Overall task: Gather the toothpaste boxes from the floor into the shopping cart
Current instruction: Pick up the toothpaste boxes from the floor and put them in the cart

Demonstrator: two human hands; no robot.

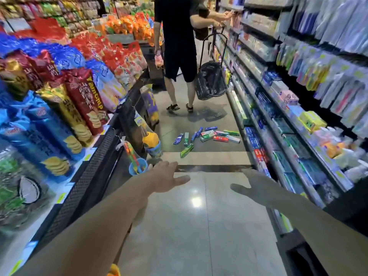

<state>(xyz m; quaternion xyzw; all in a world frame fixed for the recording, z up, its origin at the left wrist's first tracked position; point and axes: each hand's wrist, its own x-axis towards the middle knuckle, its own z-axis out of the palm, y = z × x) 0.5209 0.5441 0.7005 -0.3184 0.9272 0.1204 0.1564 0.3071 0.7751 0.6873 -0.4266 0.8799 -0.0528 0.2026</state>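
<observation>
Both hands are empty, fingers spread: left hand [168, 176] and right hand [253, 185] reach forward at lower centre, probably for balance while approaching. Shelves [288, 108] line the right. Toothpaste boxes [209, 136] lie scattered on the floor [199, 226] mid-frame, well ahead; another shopper's basket [211, 80] stands beyond.

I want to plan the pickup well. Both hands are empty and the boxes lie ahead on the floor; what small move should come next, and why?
Probably step forward and bend toward the nearest box. The left hand and right hand are open, holding nothing, and short of the toothpaste boxes. The green box lies closest, apart from the cluster. No shopping cart shows; only another person's basket beyond.
</observation>
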